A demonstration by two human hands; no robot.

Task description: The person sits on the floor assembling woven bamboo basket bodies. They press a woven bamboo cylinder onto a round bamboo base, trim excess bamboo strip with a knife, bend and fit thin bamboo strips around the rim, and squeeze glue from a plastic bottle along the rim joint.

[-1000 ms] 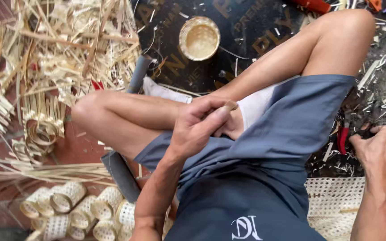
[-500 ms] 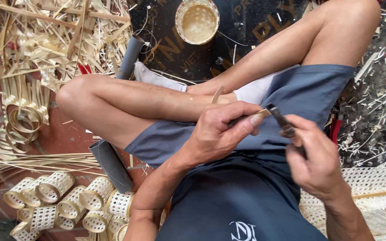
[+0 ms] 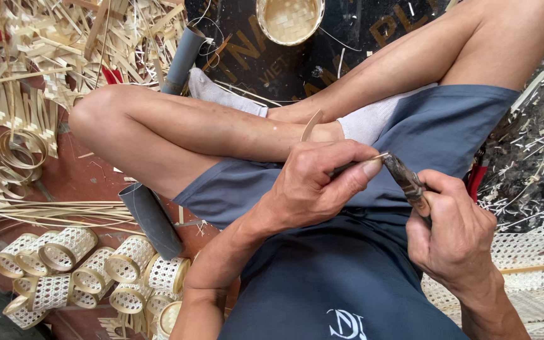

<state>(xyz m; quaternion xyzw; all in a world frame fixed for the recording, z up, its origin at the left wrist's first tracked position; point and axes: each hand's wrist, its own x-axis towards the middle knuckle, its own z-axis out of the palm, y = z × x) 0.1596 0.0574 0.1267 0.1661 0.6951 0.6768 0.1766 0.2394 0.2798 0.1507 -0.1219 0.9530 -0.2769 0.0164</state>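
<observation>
I sit cross-legged in blue shorts and white socks. Over my lap, my left hand (image 3: 319, 182) pinches a thin bamboo strip (image 3: 311, 126), whose curved end sticks up past my knuckles. To its right, my right hand (image 3: 454, 233) grips dark metal pliers (image 3: 406, 179). The pliers' jaws meet the tip of the strip at my left thumb and forefinger. Both hands are close together, almost touching.
A pile of bamboo strips (image 3: 45, 56) and coiled hoops (image 3: 20, 151) lies at the left. Several small woven rings (image 3: 83, 271) sit at the bottom left beside a grey tube (image 3: 151, 220). A round woven basket (image 3: 289, 19) rests at the top, with woven mesh sheets (image 3: 536, 252) at the right.
My right hand came from the floor at the right with the pliers and brought them to the strip in my left hand. The view has shifted slightly.
</observation>
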